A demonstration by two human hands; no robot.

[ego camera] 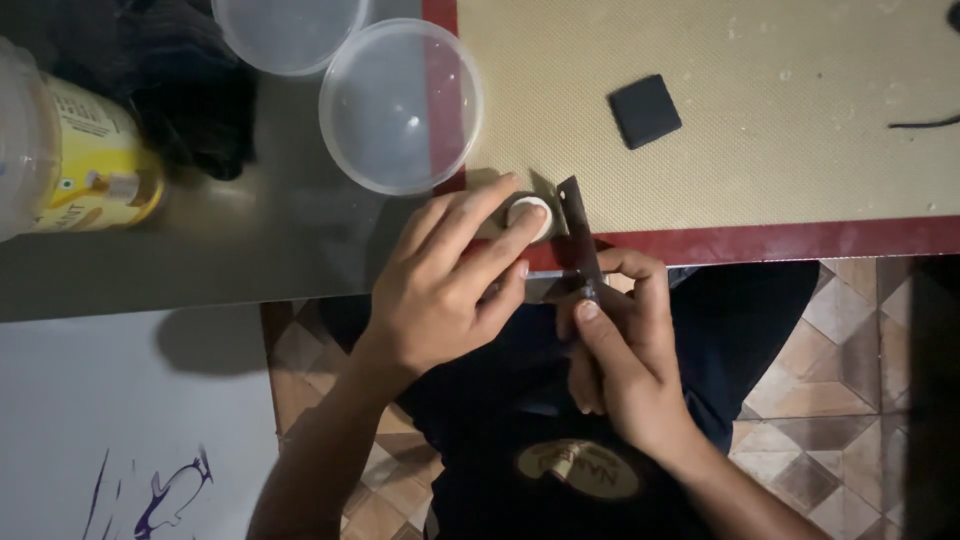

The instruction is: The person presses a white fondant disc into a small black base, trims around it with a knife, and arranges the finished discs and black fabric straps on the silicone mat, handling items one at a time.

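Item one: my left hand (445, 285), fingers half curled, fingertips pinning a small white round piece (530, 215) to the tan baking mat (760, 150). Item two: my right hand (620, 340), closed on a dark blade (578, 235), its edge just right of that piece. Beyond the left fingertips: clear round container (400, 105). Far left: yellow jar (85, 155). Beyond the blade, apart: black square slab (645, 110).

Both forearms are bare to the edge of view; no sleeves, watch, rings or bands visible on the left hand (440, 290) or the right hand (625, 350). Fingernails short, unpainted. Torso covered by a dark navy or black shirt (520, 400) bearing an oval gold-toned emblem on the chest.
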